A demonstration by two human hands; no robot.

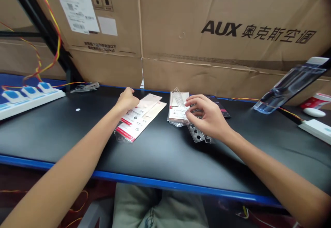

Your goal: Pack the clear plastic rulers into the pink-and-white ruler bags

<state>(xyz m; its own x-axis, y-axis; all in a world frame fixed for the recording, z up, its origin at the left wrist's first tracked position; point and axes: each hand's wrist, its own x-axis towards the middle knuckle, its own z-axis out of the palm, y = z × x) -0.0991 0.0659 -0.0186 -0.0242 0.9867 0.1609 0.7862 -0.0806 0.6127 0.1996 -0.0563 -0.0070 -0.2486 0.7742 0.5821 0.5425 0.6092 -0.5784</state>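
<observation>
My left hand [126, 100] rests with curled fingers on a stack of pink and white packaged cards [139, 119] lying on the black table [160, 152]. My right hand [207, 116] pinches a clear plastic stencil ruler [193, 131] with star and shape cut-outs, over a second pile of white packets [177, 110]. A dark packet [222, 109] lies just behind my right hand.
Big cardboard boxes [207, 31] wall off the back of the table. A white power strip with blue buttons [28, 95] sits at the left. A clear plastic blister tray [289, 86], a white mouse-like object [314, 112] and a white strip [317, 128] lie at the right.
</observation>
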